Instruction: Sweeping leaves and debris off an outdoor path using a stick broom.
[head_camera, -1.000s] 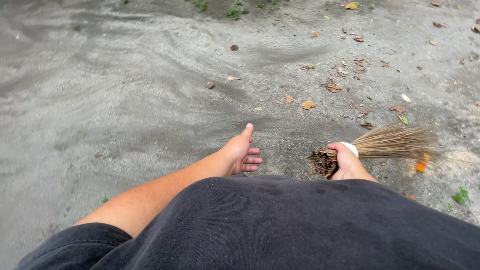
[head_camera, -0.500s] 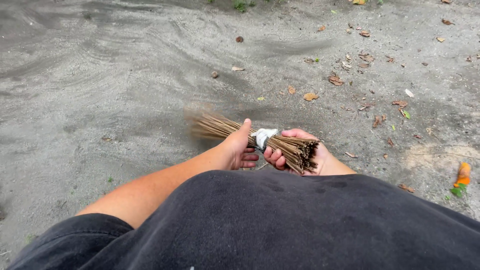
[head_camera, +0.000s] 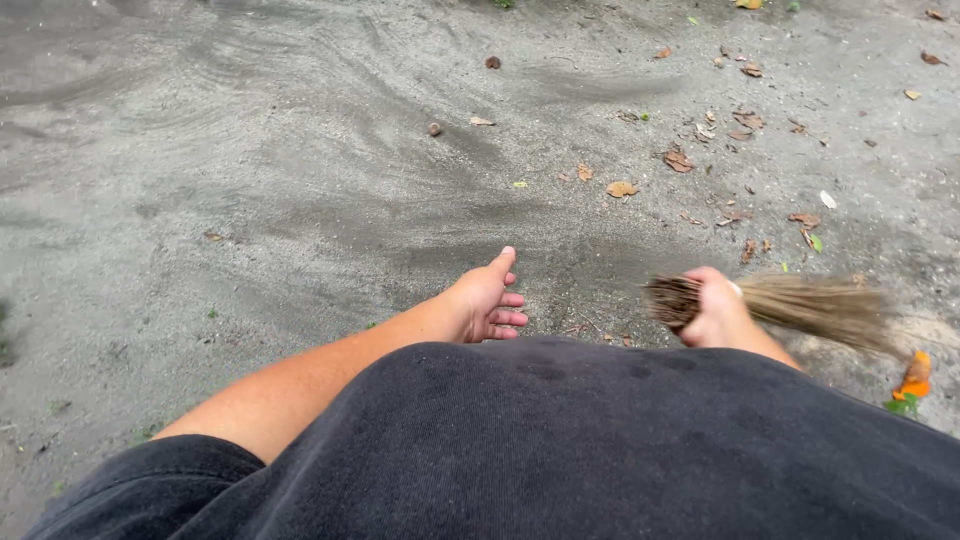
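Two bare hands over grey, sandy ground (head_camera: 200, 200). Right hand (head_camera: 712, 312) is clenched round the bound neck of a stick broom (head_camera: 800, 305), cut butt ends pointing left, bristles fanning right and low over the dirt — blurred. Left hand (head_camera: 490, 300) is empty, fingers loosely spread, thumb raised, apart from the broom. Dry leaves (head_camera: 680, 160) lie scattered beyond; an orange scrap (head_camera: 915, 372) sits near the bristle tips. Judged light, stiff at the tied neck and springy toward the tips — best gripped at the binding.
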